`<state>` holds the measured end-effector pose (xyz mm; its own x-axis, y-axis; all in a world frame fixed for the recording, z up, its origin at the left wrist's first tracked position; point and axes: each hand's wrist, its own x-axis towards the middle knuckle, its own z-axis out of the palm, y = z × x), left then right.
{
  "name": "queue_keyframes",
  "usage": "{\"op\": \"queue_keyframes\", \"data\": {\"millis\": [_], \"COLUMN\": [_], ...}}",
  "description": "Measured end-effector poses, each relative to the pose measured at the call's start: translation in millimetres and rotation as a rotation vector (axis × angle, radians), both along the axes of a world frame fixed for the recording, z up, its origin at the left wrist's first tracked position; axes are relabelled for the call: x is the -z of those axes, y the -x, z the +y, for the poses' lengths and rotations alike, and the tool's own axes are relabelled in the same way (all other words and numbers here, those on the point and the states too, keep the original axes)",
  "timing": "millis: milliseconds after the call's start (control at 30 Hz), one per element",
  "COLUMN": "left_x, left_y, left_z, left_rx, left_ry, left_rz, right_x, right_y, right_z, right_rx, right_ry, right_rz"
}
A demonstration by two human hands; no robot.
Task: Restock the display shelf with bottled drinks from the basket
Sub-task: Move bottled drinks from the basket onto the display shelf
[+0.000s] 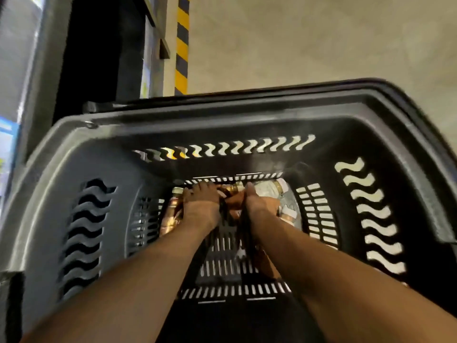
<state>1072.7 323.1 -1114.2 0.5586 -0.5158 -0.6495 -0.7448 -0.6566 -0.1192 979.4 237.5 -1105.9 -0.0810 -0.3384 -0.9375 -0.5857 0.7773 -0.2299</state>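
I look down into a deep dark grey plastic basket (74, 149) with wavy slots in its walls. Several bottled drinks with gold and brown labels lie at its far bottom end (170, 219). Both my arms reach down to them. My left hand (200, 206) lies over a bottle on the left, fingers curled round it. My right hand (259, 203) grips another bottle (235, 191) in the middle, beside pale bottles (267, 190) on the right. The picture is blurred, so the grips are not sharp.
A display shelf or cooler frame (27, 70) rises at the left, with blue labels along its edge. A yellow and black striped post (182, 43) stands beyond the basket. Beige floor (321, 40) lies behind and to the right.
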Motion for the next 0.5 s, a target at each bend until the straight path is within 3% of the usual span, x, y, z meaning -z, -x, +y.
{"op": "queue_keyframes", "data": {"millis": [100, 200, 333, 400, 500], "left_x": [25.8, 33.8, 4.8, -20.0, -66.1], "left_y": [-6.5, -9.3, -4.1, 7.7, 29.3], "left_z": [-1.5, 0.3, 5.6, 12.3, 21.3], "left_rx": [-0.097, -0.151, -0.299, -0.407, -0.66], "left_ry": [0.044, 0.123, 0.105, 0.07, 0.167], "left_rz": [0.039, 0.006, 0.13, 0.176, 0.24], "right_x": [11.5, 13.5, 9.8, -9.0, -51.5], "right_y": [-11.2, -13.9, 0.6, 12.3, 34.1], "right_z": [-7.0, -14.3, -9.0, -4.4, -1.0], "right_rx": [-0.124, -0.143, 0.068, 0.059, -0.04], "right_ry": [0.009, 0.215, 0.14, 0.11, 0.108], "right_rz": [0.023, 0.23, 0.134, 0.043, -0.052]}}
